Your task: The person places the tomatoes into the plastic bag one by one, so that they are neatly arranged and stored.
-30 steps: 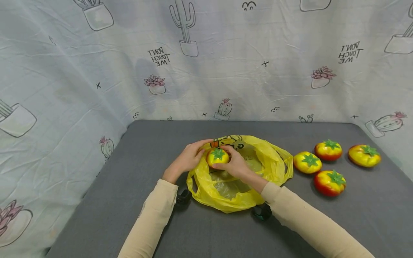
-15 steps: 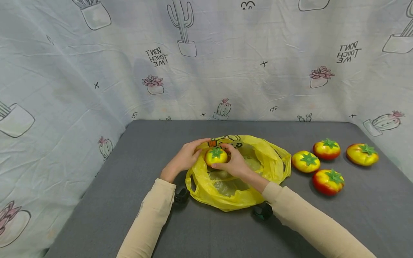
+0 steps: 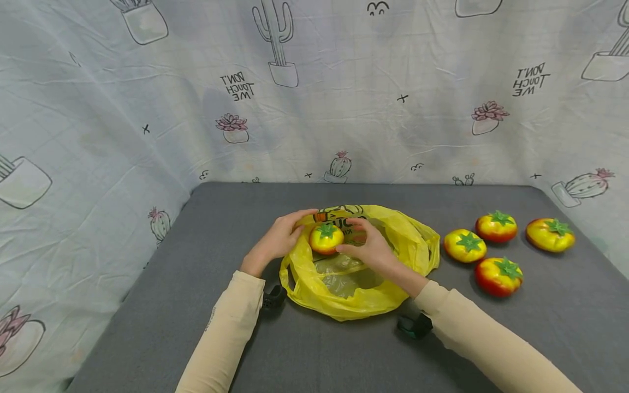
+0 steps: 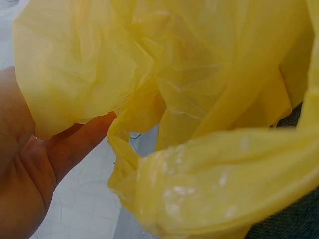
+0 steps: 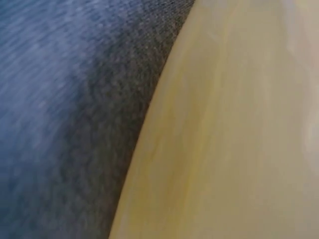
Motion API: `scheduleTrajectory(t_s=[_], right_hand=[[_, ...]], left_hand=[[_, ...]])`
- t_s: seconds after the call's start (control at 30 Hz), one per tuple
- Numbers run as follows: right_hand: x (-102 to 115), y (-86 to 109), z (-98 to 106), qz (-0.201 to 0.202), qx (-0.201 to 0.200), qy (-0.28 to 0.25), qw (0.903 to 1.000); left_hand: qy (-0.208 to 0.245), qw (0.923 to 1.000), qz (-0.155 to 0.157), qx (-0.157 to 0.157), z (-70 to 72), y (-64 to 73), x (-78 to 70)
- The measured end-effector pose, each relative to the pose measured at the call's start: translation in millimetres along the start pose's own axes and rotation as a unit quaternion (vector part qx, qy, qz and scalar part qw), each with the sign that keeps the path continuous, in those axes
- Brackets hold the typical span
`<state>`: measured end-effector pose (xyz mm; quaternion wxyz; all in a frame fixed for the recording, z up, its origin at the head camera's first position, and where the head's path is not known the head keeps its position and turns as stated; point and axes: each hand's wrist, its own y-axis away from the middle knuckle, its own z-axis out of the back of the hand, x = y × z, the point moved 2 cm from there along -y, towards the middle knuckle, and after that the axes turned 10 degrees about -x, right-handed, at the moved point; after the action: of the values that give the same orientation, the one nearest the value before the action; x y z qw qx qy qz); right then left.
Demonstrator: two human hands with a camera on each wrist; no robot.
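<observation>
A yellow plastic bag (image 3: 344, 311) with its mouth spread wide sits mid-table. My left hand (image 3: 277, 237) holds its left rim, thumb on the inside and fingers outside; in the left wrist view the film hides part of that hand (image 4: 30, 164). A red-and-yellow toy tomato (image 3: 325, 240) with a green star-shaped leaf lies in the bag's left part. My right hand (image 3: 371, 248) hovers over the mouth with thumb and fingers spread, the thumb tip right at the tomato's side. Only the bag's side (image 5: 224, 139) and the table show in the right wrist view.
On the grey table (image 3: 236, 218), right of the bag, lie several more toy tomatoes, the nearest one (image 3: 464, 245) close to the bag's edge and the farthest (image 3: 550, 236) near the table's right side. A cactus-print curtain (image 3: 319, 125) hangs behind.
My right hand has let go of the toy tomato, its fingers spreading and drawing right. The tomato now rests in the bag's left part. My left hand stays at the bag's rim.
</observation>
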<state>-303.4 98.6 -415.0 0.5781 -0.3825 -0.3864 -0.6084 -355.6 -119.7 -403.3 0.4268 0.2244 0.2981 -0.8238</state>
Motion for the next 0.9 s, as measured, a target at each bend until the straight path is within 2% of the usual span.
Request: scheduleTrajectory(t_s=[0.2,0.37,0.6,0.9], right_hand=[[-3,4.7,19,-0.031,0.009,-0.077,0.9965],[-7,9.3,37,-0.029,0.026,-0.12,0.992],[-12,13.5,57,-0.011,0.031,-0.132,0.9907],[-17,16.9,82,-0.032,0.032,-0.153,0.9872]], left_hand=[[0.004,0.9999,0.003,0.009,-0.9,-0.2,0.6],[-0.001,1.0,0.0,0.006,-0.1,0.0,1.0],[-0.005,1.0,0.001,0.004,0.9,0.2,0.3],[-0.005,1.0,-0.004,0.003,0.4,-0.1,-1.7]])
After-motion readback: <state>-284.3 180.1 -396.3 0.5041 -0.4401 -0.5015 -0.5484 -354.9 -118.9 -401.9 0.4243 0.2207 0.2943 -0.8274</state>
